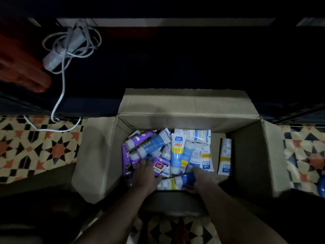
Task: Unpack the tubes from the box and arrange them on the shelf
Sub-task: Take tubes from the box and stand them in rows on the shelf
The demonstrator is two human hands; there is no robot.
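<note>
Both hands [146,175] reach among boxed tubes [176,154].

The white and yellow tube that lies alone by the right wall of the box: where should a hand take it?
Grip the lone tube across its middle, coming from above. It lies flat, apart from the pile, its left edge free; the box wall crowds its right.

Box [184,110] sits on the floor [35,147] right before you, shelf [175,67] behind it | tubes [175,152] piled inside toward its left, one tube [225,156] apart at the right wall | your left hand [146,175] and right hand [202,178] in the box's near end | cable [70,43] on the shelf, far left
</note>
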